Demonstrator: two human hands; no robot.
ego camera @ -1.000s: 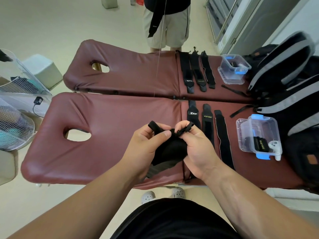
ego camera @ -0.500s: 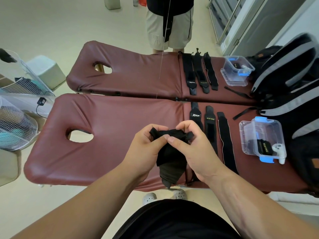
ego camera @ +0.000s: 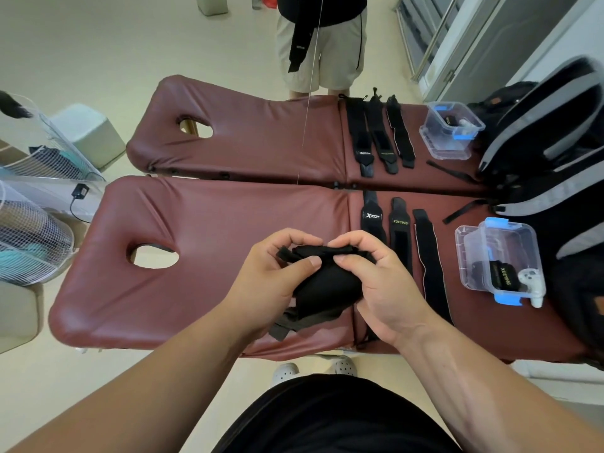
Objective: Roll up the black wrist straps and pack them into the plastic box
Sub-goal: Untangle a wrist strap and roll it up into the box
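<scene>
Two maroon massage tables fill the view, the near table [ego camera: 196, 289] running right across in front of the person and the far table [ego camera: 255, 142] butted up along its back edge. Over on the right, big black and grey backpacks [ego camera: 555, 165] lean across the ends of both tables. A second person [ego camera: 323, 44] in pale shorts stands behind the far table, and a white mesh fan [ego camera: 29, 243] sits off to the left. Now to the middle: the left hand [ego camera: 271, 286] and the right hand [ego camera: 382, 289] meet above the near table's front edge, and between them is the bunched strap [ego camera: 323, 286], a black wrist strap gathered into a loose lump. Both hands have fingers curled over its top edge with thumbs pressing in from the front, so each one pinches the fabric. A greyish tail end [ego camera: 284, 325] dangles out below the left palm. Just right of the hands, three flat straps [ego camera: 400, 237] lie side by side, lengthways, on the near table. Near them, further right beside the backpacks, sits the clear plastic box [ego camera: 523, 243] with blue latches. Inside that box one rolled strap [ego camera: 500, 276] with yellow lettering is packed, and a small white object [ego camera: 532, 282] sits just beside it at the box's corner. On the far table three more straps [ego camera: 380, 138] lie flat near a second clear box [ego camera: 434, 138].
</scene>
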